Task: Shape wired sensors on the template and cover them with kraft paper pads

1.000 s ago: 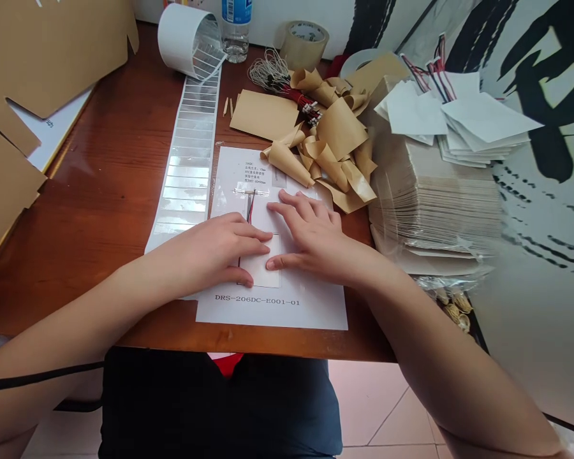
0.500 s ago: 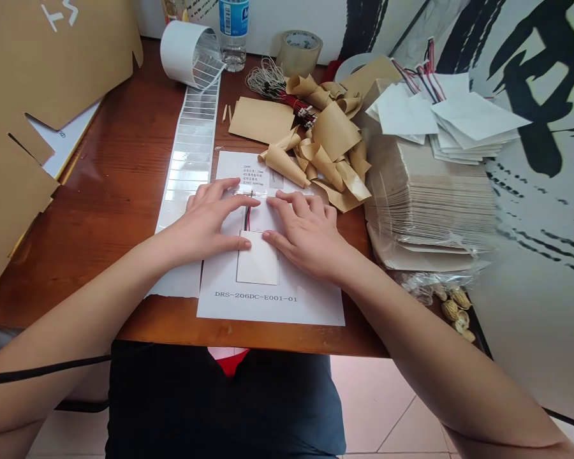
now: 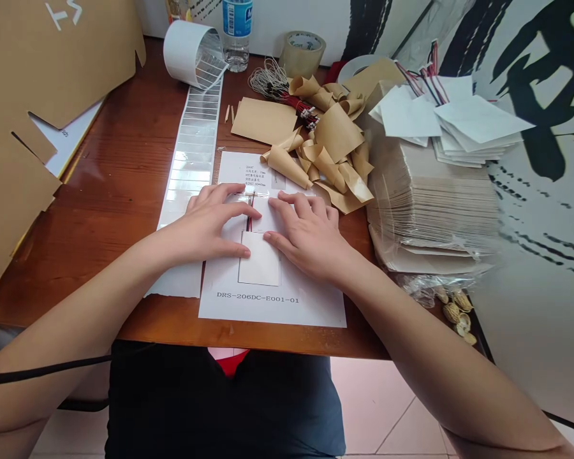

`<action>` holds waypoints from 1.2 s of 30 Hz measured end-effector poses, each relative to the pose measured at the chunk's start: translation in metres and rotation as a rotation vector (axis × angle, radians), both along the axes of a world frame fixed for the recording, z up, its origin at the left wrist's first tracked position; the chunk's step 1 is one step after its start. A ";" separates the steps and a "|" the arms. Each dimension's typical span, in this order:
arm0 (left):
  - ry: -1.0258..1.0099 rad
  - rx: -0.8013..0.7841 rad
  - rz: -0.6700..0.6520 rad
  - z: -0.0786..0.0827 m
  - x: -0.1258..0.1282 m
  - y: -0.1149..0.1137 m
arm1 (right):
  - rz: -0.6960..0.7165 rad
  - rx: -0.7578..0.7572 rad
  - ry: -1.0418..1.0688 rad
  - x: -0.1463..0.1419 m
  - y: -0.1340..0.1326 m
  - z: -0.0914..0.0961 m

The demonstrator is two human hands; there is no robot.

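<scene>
My left hand (image 3: 205,223) lies flat on a printed white sheet (image 3: 268,309), its fingertips reaching a thin red-and-black wire pair (image 3: 249,213). My right hand (image 3: 306,236) rests on the sheet just across the wires, its fingers spread and its thumb at the top edge of a white rectangular card (image 3: 259,258). A narrow strip of clear tape (image 3: 236,192) crosses the wires, partly hidden by my fingers. Neither hand visibly grips anything. Left of the sheet runs a long strip of glossy labels (image 3: 189,153).
The wooden table (image 3: 90,197) carries curled kraft paper (image 3: 335,143), a stack of kraft sleeves (image 3: 433,204), white papers (image 3: 478,121), wire bundles (image 3: 277,83), a water bottle (image 3: 236,38), brown tape (image 3: 302,54) and peanut shells (image 3: 454,312). Cardboard sheets (image 3: 43,64) lie at left.
Compared with a second ago, both hands have slid up the sheet from over the white card towards the wires and tape, uncovering the card. My left hand has moved furthest.
</scene>
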State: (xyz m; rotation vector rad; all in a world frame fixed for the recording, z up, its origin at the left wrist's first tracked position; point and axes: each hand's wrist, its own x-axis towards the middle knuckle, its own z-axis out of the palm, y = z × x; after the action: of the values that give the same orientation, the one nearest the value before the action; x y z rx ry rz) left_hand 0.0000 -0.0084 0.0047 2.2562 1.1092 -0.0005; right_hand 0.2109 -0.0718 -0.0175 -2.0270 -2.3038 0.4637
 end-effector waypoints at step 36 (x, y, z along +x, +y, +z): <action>-0.091 0.191 0.077 -0.014 0.007 -0.011 | -0.087 0.245 0.063 -0.005 -0.003 -0.016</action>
State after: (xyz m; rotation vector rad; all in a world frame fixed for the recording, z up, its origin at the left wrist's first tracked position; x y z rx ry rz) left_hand 0.0068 -0.0191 -0.0090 2.3521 1.1903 0.2477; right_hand 0.2056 -0.0749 -0.0332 -1.9556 -2.1078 0.2233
